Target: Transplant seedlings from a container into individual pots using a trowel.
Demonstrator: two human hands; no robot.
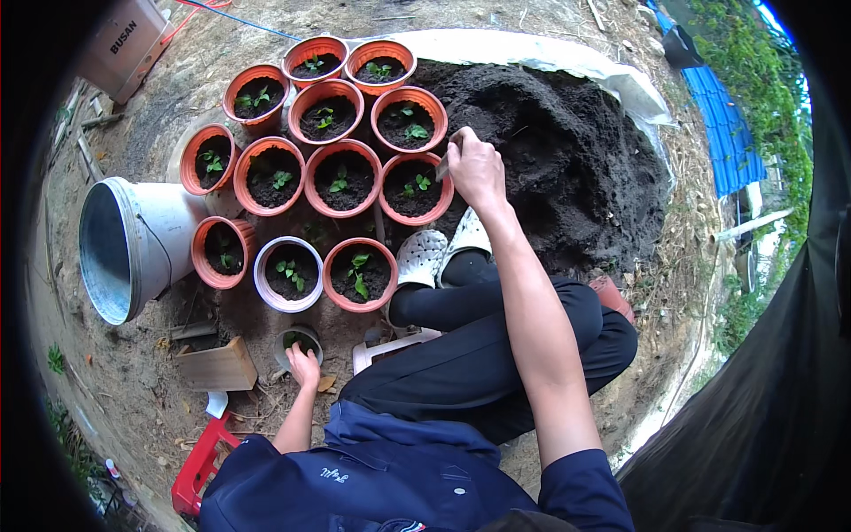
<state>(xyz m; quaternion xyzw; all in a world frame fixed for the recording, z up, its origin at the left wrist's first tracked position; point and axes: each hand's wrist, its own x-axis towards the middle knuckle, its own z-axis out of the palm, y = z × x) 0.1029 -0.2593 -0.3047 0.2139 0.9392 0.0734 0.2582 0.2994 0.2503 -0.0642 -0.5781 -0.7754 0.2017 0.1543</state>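
Note:
My right hand [476,166] is closed on a small flat tool, only partly visible, at the right rim of an orange plastic pot [417,189] with a seedling in dark soil. My left hand [304,366] reaches to a small grey container [283,359] on the ground, its fingers at the opening, where something green shows; whether they grip anything is hidden. Several more orange pots [336,178] with seedlings stand close together in front of me, along with one white pot [288,274] that holds a seedling too.
A heap of dark soil [565,153] lies on white plastic sheeting [532,50] at the right. A white bucket [163,233] lies on its side at the left, above a wooden block [219,366]. A red plastic stool [199,465] is at the lower left.

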